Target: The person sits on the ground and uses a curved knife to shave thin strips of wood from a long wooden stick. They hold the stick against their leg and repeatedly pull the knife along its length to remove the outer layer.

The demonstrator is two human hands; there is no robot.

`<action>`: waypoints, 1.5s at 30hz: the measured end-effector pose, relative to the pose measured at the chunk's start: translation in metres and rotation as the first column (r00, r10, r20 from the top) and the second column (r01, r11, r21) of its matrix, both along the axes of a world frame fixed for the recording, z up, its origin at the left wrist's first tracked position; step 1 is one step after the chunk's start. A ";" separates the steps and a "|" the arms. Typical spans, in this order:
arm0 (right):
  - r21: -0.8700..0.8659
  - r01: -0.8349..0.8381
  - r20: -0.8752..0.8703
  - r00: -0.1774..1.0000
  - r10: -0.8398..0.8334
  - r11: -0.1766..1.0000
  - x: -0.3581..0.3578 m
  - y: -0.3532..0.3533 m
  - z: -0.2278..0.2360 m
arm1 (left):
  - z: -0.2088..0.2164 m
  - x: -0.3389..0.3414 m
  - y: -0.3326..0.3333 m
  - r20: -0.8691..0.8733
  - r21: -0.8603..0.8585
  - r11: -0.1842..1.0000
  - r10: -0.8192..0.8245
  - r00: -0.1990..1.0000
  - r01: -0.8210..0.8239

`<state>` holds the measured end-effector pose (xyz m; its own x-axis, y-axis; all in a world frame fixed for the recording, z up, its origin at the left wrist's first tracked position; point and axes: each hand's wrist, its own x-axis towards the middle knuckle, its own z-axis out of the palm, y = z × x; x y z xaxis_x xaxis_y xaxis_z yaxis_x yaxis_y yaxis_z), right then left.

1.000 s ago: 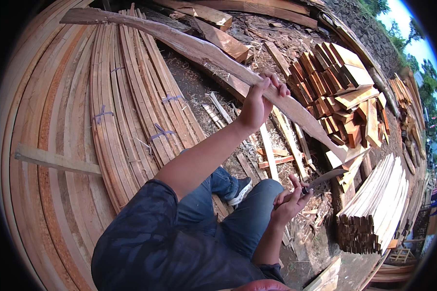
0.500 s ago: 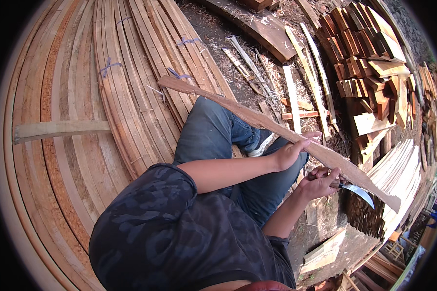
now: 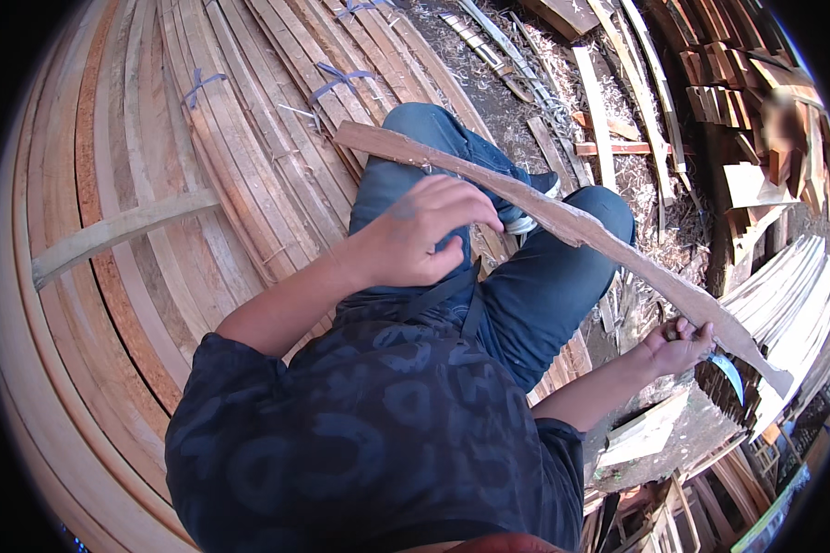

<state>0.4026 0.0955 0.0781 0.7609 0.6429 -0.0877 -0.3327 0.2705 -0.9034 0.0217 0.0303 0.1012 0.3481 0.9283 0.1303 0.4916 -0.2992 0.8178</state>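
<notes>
A long, thin wooden piece (image 3: 563, 219) with a wavy, shaped edge lies slantwise above my bent legs, its far-left end over the bundled strips. My left hand (image 3: 429, 230) is off the wood, over my lap, with loosely bent fingers and the thumb apart; nothing shows in it. Near the wood's right end, my right hand (image 3: 678, 347) is closed round a curved knife (image 3: 729, 378). Its thumb and fingers also touch the wood's lower edge. The knife's handle is mostly hidden by that hand, and the bright hooked blade sticks out to the right, below the wood.
Long wooden strips (image 3: 249, 184) lie under and left of me, some tied with purple bands (image 3: 335, 81). A wooden crosspiece (image 3: 124, 232) lies over them. A sheathed tool (image 3: 489, 57) rests among shavings. Stacked boards (image 3: 710, 55) and pale strips (image 3: 784, 300) stand at right.
My left hand has let go of the wooden piece and drawn back left over my lap. My right hand, with the knife, now sits further right in view. The whole view has shifted.
</notes>
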 end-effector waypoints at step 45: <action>-0.782 -0.127 0.601 -0.412 0.685 0.610 -0.074 -0.059 -0.036 | -0.076 -0.032 -0.065 -0.221 -0.786 0.597 -0.031 0.975 -0.159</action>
<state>0.3285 0.0361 0.0425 -0.3156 0.9484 -0.0314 0.9180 0.2968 -0.2630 -0.0106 -0.0348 0.0255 0.2120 0.6477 -0.7318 0.6545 0.4620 0.5985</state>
